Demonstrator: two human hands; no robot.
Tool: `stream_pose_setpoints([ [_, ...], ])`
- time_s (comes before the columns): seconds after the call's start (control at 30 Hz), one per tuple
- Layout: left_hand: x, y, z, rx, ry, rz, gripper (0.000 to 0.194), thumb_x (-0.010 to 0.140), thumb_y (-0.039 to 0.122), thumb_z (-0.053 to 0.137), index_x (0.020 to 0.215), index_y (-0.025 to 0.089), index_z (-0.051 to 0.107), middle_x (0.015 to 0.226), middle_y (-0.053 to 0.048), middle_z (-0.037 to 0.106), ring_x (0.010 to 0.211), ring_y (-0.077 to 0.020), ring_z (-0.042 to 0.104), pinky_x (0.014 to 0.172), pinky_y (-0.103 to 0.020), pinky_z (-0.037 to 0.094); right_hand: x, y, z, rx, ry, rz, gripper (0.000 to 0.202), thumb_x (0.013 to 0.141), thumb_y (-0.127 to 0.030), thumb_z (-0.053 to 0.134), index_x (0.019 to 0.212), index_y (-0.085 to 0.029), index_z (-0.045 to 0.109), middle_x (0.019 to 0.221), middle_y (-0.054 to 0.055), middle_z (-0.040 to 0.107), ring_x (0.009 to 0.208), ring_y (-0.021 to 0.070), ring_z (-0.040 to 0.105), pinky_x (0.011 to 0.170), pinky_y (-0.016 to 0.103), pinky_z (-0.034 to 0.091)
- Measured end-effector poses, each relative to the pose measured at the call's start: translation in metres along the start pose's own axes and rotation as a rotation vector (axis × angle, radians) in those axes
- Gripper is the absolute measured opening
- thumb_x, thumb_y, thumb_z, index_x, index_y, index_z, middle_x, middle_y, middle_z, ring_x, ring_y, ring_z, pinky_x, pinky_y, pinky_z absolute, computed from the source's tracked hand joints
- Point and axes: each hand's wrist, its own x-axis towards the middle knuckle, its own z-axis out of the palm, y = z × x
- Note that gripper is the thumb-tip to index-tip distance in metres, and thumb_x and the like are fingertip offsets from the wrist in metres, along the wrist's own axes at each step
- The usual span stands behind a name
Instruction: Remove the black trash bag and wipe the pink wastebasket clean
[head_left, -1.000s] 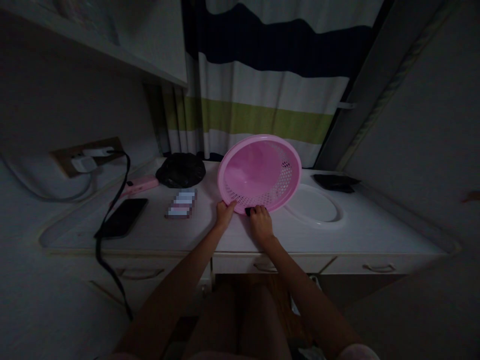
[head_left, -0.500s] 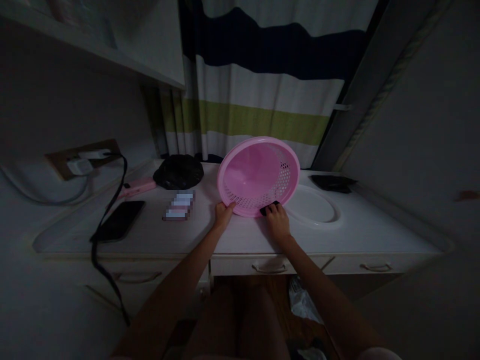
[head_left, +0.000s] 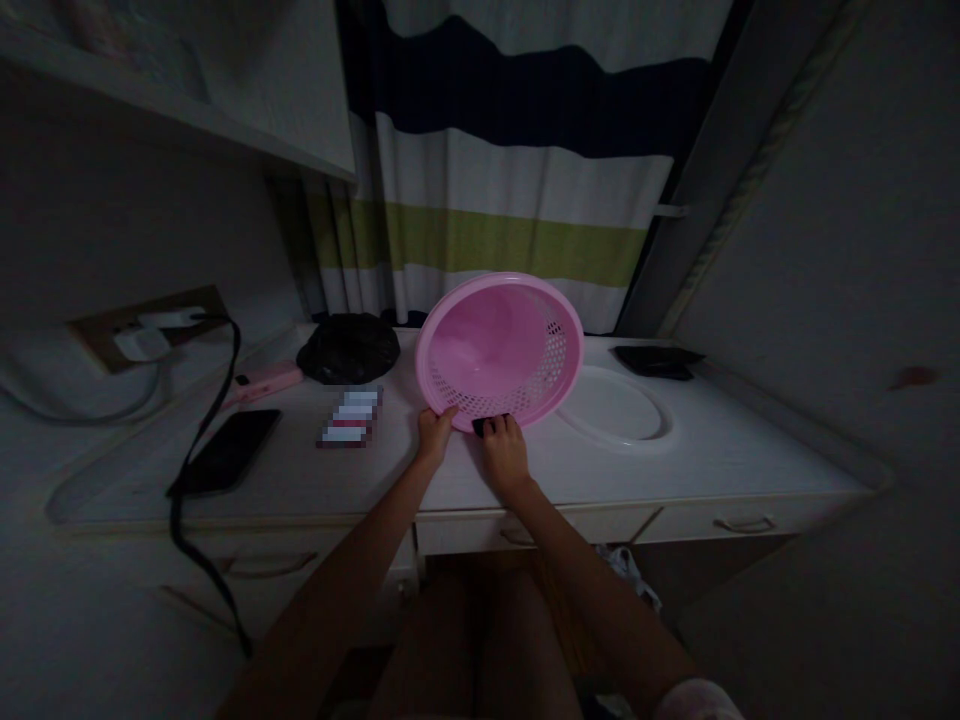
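Observation:
A pink plastic basket (head_left: 487,340) with a perforated side lies tipped on the desk, its mouth facing me. My left hand (head_left: 435,436) grips the lower left of its rim, thumb on the inner side. My right hand (head_left: 505,456) is closed on a small black cloth-like piece (head_left: 480,427) and presses it against the lower rim. Most of the black piece is hidden under my fingers. To the right a white ring (head_left: 622,405) lies flat on the desk, close to the basket.
A black plastic bag (head_left: 349,348), a pink handheld item (head_left: 268,382), a phone with a lit, blurred screen (head_left: 351,418) and a dark phone (head_left: 232,452) lie left. A black cable (head_left: 180,500) hangs over the desk's front edge. A flat black item (head_left: 656,361) lies back right.
My right hand has slid left along the lower rim with the black piece, closer to my left hand. My left hand keeps its grip on the basket. The view has shifted slightly.

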Motion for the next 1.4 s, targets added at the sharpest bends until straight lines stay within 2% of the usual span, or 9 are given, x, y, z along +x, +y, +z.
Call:
stream_pose_setpoints([
  [0.23,-0.001,-0.003,0.002,-0.088,-0.063,-0.018,0.030,0.050,0.023,0.068,0.076,0.008,0.067,0.073,-0.008,0.068,0.077,-0.0242,0.062,0.066,-0.033,0.050,-0.005,0.051,-0.006,-0.105,-0.010,0.012,0.023,0.081,-0.010,0.044,0.096,-0.007,0.061,0.100,0.016,0.057,0.095,0.0248,0.044,0.082,0.035,0.037],
  [0.33,-0.003,-0.001,0.004,-0.096,-0.076,-0.027,0.028,0.050,0.023,0.068,0.073,0.008,0.067,0.070,-0.007,0.068,0.076,-0.0244,0.062,0.065,-0.033,0.050,-0.006,0.060,-0.008,-0.139,-0.002,-0.001,0.024,0.081,-0.010,0.043,0.097,-0.007,0.061,0.098,0.016,0.057,0.093,0.0249,0.044,0.080,0.035,0.038],
  [0.43,-0.005,0.002,0.004,-0.096,-0.076,-0.038,0.027,0.050,0.022,0.068,0.072,0.008,0.067,0.068,-0.007,0.067,0.075,-0.0243,0.062,0.063,-0.032,0.050,-0.006,0.054,-0.006,-0.153,-0.003,0.010,0.024,0.081,-0.010,0.043,0.096,-0.006,0.061,0.097,0.017,0.057,0.093,0.0260,0.044,0.080,0.037,0.037],
  [0.6,-0.004,0.001,0.003,-0.083,-0.089,0.001,0.028,0.051,0.023,0.067,0.074,0.007,0.068,0.070,-0.008,0.068,0.074,-0.0242,0.062,0.062,-0.031,0.050,-0.004,0.023,0.001,-0.072,0.010,-0.003,0.025,0.082,-0.009,0.042,0.098,-0.006,0.061,0.099,0.018,0.057,0.094,0.0261,0.045,0.081,0.039,0.038],
  [0.77,-0.001,0.000,0.002,-0.083,-0.028,-0.022,0.031,0.050,0.022,0.067,0.077,0.007,0.068,0.071,-0.008,0.068,0.075,-0.0243,0.062,0.064,-0.032,0.050,-0.002,0.008,0.005,0.016,0.020,-0.022,0.027,0.082,-0.010,0.041,0.103,-0.007,0.058,0.102,0.017,0.057,0.098,0.0247,0.044,0.084,0.038,0.037],
  [0.87,-0.001,0.000,0.001,-0.077,-0.029,-0.028,0.032,0.051,0.022,0.067,0.080,0.007,0.068,0.073,-0.008,0.068,0.077,-0.0242,0.062,0.065,-0.033,0.051,-0.003,0.016,0.009,0.039,0.033,-0.026,0.029,0.082,-0.010,0.042,0.106,-0.009,0.058,0.105,0.014,0.057,0.100,0.0240,0.043,0.087,0.035,0.035],
  [1.17,-0.003,0.000,0.001,-0.049,-0.102,0.011,0.031,0.052,0.025,0.067,0.078,0.008,0.068,0.073,-0.008,0.068,0.078,-0.0246,0.062,0.067,-0.034,0.051,-0.010,0.072,0.004,0.082,0.060,-0.020,0.027,0.081,-0.011,0.046,0.101,-0.015,0.063,0.102,0.008,0.061,0.098,0.0215,0.044,0.086,0.031,0.034],
  [1.27,-0.005,0.002,0.002,-0.054,-0.102,0.022,0.030,0.051,0.024,0.068,0.077,0.008,0.068,0.073,-0.008,0.068,0.079,-0.0247,0.062,0.067,-0.033,0.051,-0.009,0.073,0.005,0.107,0.068,-0.009,0.027,0.080,-0.010,0.045,0.099,-0.015,0.064,0.100,0.008,0.062,0.096,0.0213,0.045,0.085,0.031,0.035],
  [1.4,-0.007,0.002,0.002,-0.064,-0.087,-0.003,0.028,0.052,0.023,0.067,0.075,0.008,0.068,0.068,-0.007,0.067,0.075,-0.0240,0.063,0.063,-0.031,0.051,-0.006,0.054,0.012,0.175,0.079,-0.024,0.027,0.080,-0.009,0.045,0.097,-0.015,0.064,0.096,0.007,0.063,0.092,0.0206,0.046,0.083,0.031,0.035],
])
